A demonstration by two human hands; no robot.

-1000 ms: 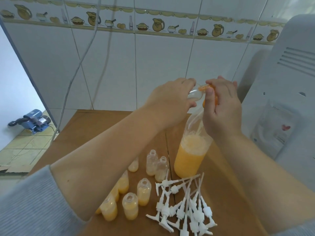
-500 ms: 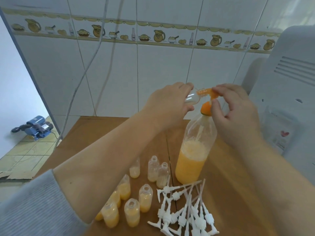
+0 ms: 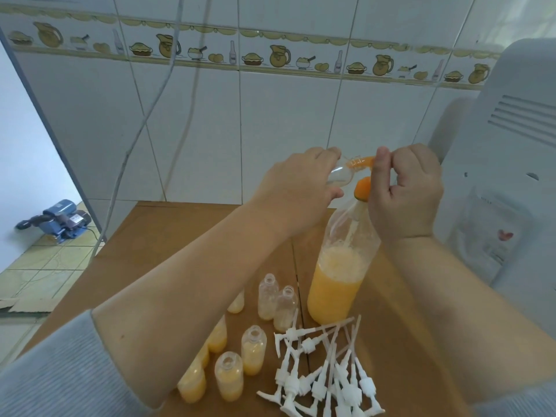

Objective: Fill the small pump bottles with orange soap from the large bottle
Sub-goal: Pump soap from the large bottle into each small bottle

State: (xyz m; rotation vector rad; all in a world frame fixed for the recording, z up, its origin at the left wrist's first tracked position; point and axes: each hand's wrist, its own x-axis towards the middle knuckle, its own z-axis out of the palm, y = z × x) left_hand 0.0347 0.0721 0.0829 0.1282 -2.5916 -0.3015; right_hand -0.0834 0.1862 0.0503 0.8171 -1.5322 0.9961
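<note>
The left hand (image 3: 296, 188) is gripping a small clear bottle (image 3: 341, 176) on its side; right beside its neck, the right hand (image 3: 406, 191) is pinching the large bottle's (image 3: 340, 275) orange spout (image 3: 362, 161).

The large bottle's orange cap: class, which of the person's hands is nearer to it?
Right. The right hand is immediately beside the orange cap, its thumb right next to it. The left hand grips a small bottle up and to the cap's left.
</note>
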